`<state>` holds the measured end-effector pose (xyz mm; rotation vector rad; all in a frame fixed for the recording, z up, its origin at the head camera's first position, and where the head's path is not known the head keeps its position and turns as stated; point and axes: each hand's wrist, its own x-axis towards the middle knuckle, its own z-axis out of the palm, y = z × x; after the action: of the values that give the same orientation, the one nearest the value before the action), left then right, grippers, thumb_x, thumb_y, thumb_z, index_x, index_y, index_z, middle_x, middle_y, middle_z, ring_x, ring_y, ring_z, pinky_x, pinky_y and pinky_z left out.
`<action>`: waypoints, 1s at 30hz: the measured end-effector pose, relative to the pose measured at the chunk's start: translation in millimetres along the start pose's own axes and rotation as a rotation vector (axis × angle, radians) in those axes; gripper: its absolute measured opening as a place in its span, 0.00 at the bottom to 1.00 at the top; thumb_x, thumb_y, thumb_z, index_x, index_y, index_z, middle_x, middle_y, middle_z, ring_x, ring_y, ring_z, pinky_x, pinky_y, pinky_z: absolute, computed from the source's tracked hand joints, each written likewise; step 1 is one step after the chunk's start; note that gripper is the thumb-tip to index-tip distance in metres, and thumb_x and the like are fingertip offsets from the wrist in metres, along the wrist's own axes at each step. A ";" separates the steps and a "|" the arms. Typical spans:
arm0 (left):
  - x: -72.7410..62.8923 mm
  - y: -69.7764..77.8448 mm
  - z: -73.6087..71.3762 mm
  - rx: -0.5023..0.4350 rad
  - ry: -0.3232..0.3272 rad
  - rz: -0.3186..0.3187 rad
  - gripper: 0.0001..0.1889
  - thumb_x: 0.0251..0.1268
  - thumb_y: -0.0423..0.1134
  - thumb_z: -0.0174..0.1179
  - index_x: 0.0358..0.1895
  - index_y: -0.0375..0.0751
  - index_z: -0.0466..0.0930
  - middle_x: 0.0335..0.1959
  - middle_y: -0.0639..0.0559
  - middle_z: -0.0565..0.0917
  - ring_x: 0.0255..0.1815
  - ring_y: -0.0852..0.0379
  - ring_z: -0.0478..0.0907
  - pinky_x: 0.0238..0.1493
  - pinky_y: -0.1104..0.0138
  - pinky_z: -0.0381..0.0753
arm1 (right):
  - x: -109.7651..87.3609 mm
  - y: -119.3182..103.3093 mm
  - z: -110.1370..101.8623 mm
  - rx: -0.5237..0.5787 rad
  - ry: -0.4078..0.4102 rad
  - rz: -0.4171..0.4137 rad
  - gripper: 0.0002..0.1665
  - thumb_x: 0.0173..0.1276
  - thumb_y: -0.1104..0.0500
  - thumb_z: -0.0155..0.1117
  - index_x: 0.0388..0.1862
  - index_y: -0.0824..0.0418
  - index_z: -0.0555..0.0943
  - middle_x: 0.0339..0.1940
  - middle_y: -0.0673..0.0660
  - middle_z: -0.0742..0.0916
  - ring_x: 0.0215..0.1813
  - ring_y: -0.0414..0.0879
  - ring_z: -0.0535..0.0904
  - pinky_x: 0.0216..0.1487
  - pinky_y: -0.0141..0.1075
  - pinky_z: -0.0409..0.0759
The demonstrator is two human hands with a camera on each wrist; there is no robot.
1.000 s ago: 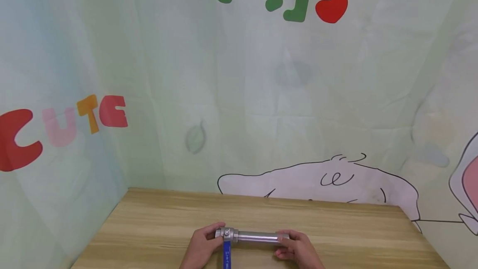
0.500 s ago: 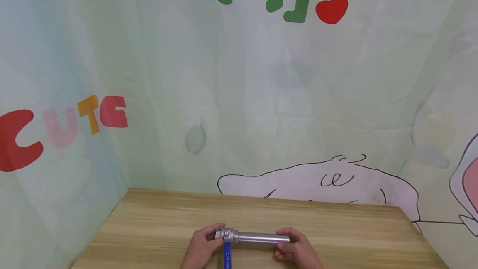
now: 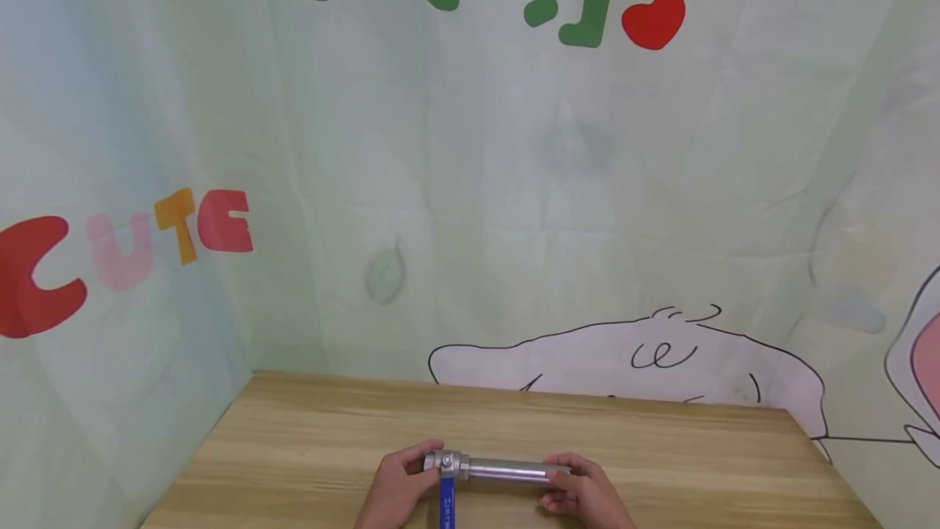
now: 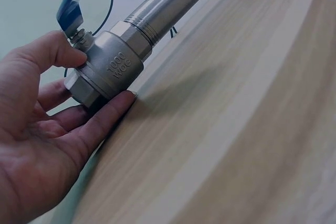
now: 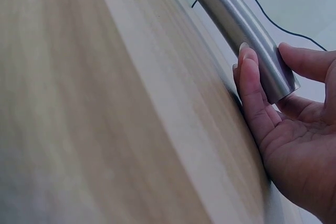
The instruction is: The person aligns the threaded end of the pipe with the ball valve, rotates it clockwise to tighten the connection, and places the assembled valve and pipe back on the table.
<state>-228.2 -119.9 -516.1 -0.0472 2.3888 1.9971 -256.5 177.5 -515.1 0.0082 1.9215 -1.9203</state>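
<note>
A steel ball valve (image 3: 445,463) with a blue lever handle (image 3: 447,500) is joined to a smooth metal pipe (image 3: 507,470). My left hand (image 3: 400,480) grips the valve's hexagonal end, thumb on one side and fingers beneath. In the left wrist view the valve body (image 4: 110,61) reads "1000 WOG", and threads show where the pipe enters it. My right hand (image 3: 587,488) holds the pipe's free end between thumb and fingers. That plain cut end (image 5: 283,92) shows in the right wrist view. The pipe lies level across the head view, and the lever points toward me.
A wood-grain table (image 3: 308,423) lies under both hands. Behind it and at the sides hangs a pale green printed curtain (image 3: 485,186) with letters, a red heart (image 3: 654,20) and cartoon outlines, meeting the table's back edge.
My right fingers shift slightly on the pipe's end, lifting a little and then closing over it again. The left hand and valve stay in place.
</note>
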 end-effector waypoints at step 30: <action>1.5 1.5 2.0 -0.020 -0.009 -0.041 0.24 0.54 0.34 0.62 0.57 0.29 0.78 0.56 0.34 0.80 0.49 0.49 0.81 0.47 0.60 0.85 | -0.9 3.2 0.0 0.043 0.023 -0.035 0.22 0.60 0.68 0.66 0.53 0.69 0.76 0.44 0.60 0.81 0.36 0.47 0.82 0.41 0.38 0.85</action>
<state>-229.8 -117.7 -515.0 -0.0857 2.3426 1.9994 -254.7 177.9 -517.9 0.0095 1.9074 -1.9925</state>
